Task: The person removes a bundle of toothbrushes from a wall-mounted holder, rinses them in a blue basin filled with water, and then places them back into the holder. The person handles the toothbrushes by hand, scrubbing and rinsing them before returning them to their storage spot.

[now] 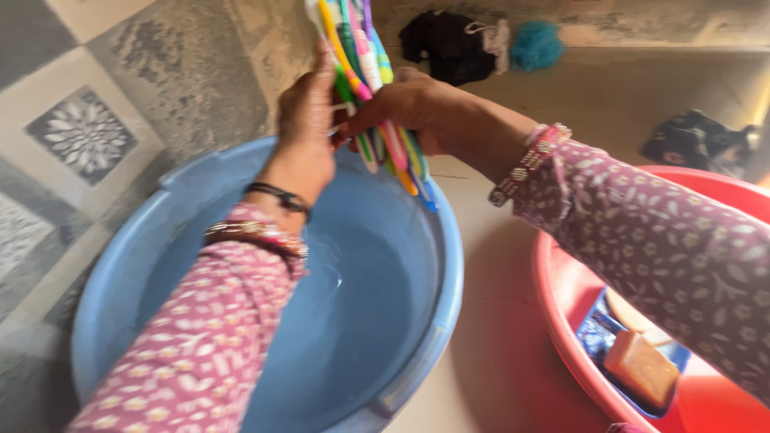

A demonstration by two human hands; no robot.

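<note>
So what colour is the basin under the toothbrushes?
Light blue basin, holding water; seen in the head view, the only view.

Toothbrushes: heads cut off by the top edge, middles hidden within both hands. Red tub, near right: cut by the right and bottom edges. Far dark bundle: blurred, kind indeterminable.

both hands grip toothbrushes | above blue basin | water inside

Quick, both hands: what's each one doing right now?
Left hand: closed on the bundle of toothbrushes, above the blue basin.
Right hand: closed on the same bundle, grip across its middle.
</note>
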